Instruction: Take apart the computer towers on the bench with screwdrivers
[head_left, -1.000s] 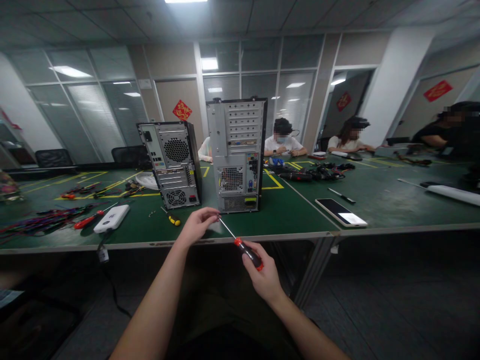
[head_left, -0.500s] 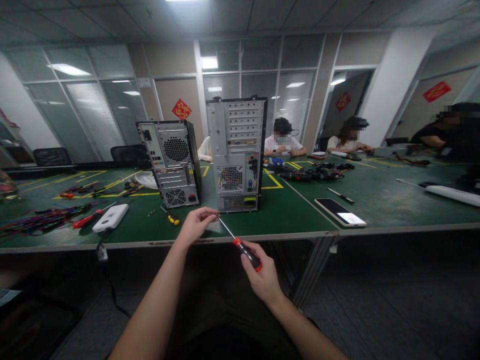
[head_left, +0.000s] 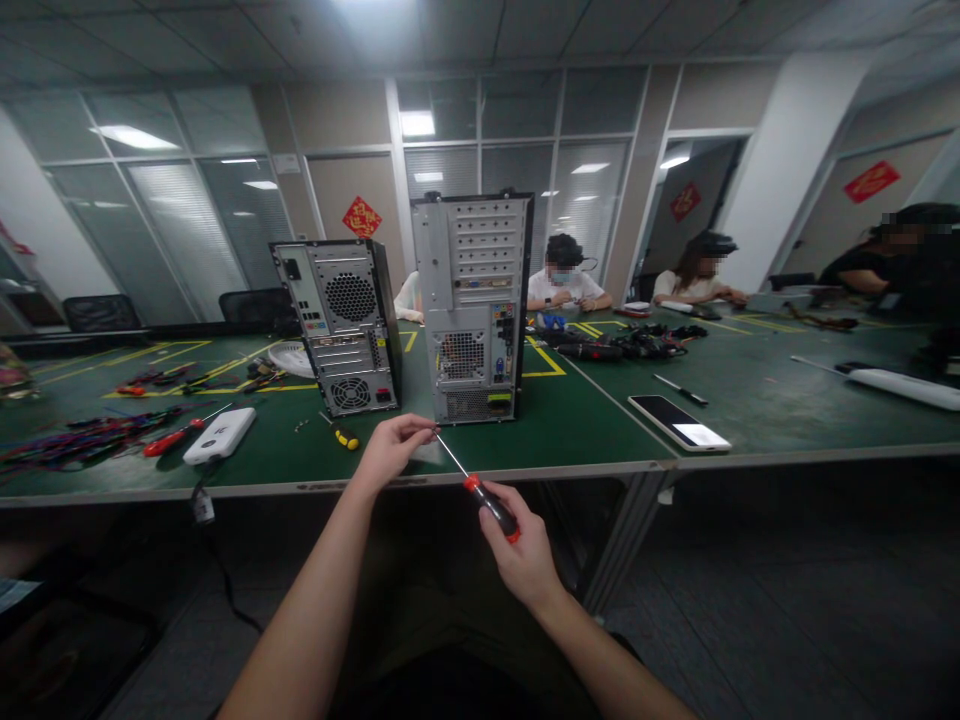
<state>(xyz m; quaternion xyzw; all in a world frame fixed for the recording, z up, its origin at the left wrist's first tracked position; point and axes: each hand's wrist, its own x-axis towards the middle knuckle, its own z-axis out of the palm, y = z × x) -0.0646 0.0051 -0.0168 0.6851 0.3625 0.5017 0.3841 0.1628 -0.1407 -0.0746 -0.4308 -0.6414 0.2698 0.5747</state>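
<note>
My right hand (head_left: 521,545) is wrapped around the black and red handle of a screwdriver (head_left: 499,510), its shaft slanting up and to the left. At the screwdriver's tip, the thumb and fingers of my left hand (head_left: 394,450) are pinched together. Whatever sits between those fingertips is too small to make out. Just behind the tip stands a tall computer tower (head_left: 480,240), upright, its back panel with ports and vents facing me. A shorter computer tower (head_left: 352,345) stands to its left, also showing its back side.
On the green table (head_left: 592,425) lie a yellow and black screwdriver (head_left: 345,436), a red screwdriver (head_left: 174,438), a white power bank (head_left: 220,436), loose cables (head_left: 90,435) and a phone (head_left: 667,420). More cables (head_left: 622,345) lie farther back. Several people sit across the table.
</note>
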